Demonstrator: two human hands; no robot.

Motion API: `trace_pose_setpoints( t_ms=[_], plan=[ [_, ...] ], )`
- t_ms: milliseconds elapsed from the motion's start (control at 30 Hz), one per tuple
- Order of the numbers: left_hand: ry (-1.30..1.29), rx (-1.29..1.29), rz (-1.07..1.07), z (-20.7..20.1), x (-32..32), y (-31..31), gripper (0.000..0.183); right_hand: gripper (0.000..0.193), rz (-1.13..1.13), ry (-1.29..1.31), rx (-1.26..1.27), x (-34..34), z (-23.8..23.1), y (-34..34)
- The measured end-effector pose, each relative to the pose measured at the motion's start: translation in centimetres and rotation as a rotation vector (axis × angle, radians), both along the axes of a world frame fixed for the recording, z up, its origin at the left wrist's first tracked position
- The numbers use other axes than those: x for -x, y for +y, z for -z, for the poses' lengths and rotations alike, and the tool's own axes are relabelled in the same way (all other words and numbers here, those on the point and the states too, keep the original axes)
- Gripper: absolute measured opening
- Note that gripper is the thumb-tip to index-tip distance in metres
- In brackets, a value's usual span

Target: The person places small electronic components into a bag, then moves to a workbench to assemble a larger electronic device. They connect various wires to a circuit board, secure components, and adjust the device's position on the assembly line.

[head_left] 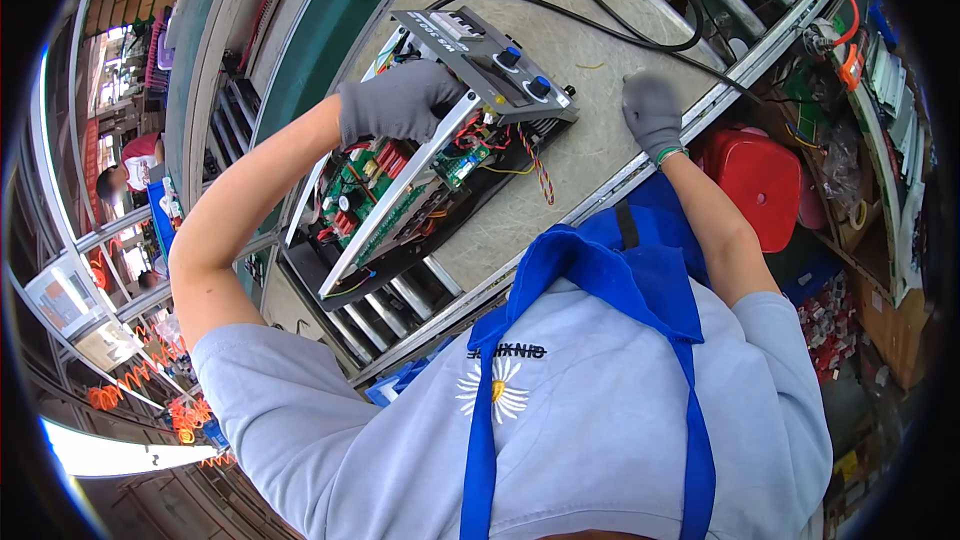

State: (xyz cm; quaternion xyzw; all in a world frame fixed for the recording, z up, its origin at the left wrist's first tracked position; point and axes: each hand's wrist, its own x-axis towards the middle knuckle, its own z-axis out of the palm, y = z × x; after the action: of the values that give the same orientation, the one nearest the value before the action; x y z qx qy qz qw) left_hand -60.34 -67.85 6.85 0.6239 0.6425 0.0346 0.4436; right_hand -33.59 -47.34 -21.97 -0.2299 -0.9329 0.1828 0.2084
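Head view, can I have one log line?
left gloved hand: at open electronics chassis, behind control panel | right gloved hand: near worktop edge

Two gloved hands (398,102) (652,112); one machine (400,185); two blue knobs (508,57) (539,87).

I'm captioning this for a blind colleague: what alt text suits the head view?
A person's gray-gloved left grip is just behind the front panel of an open-sided electronics unit, with blue knobs and exposed circuit boards. The right grip, also gloved, is apart from it, near the edge of the bench. A black cable loops beyond.
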Motion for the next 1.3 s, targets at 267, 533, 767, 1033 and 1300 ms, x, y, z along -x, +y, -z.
trace_pose_setpoints(
  t_ms=[267,533,767,1033,1300],
  plan=[
    [0.184,0.123,0.040,-1.0,-0.5,1.4,0.034,0.032,0.002,-0.027,-0.012,-0.2,0.3,0.2],
    [0.051,0.107,-0.190,-4.3,-2.2,1.1,0.030,0.034,-0.017,0.001,-0.007,0.1,0.1,-0.1],
    [0.622,-0.541,-0.965,-6.9,-16.1,-3.6,0.023,0.034,-0.009,-0.008,0.013,0.1,-0.3,0.0],
    [-0.497,-0.771,-2.001,4.4,-22.6,0.7,0.037,0.034,-0.087,-0.023,-0.033,-0.4,-0.8,-0.2],
    [-1.520,-0.884,-2.031,10.1,-20.5,2.3,0.028,0.037,-0.170,-0.137,0.144,-0.2,-1.6,1.3]
  ],
)
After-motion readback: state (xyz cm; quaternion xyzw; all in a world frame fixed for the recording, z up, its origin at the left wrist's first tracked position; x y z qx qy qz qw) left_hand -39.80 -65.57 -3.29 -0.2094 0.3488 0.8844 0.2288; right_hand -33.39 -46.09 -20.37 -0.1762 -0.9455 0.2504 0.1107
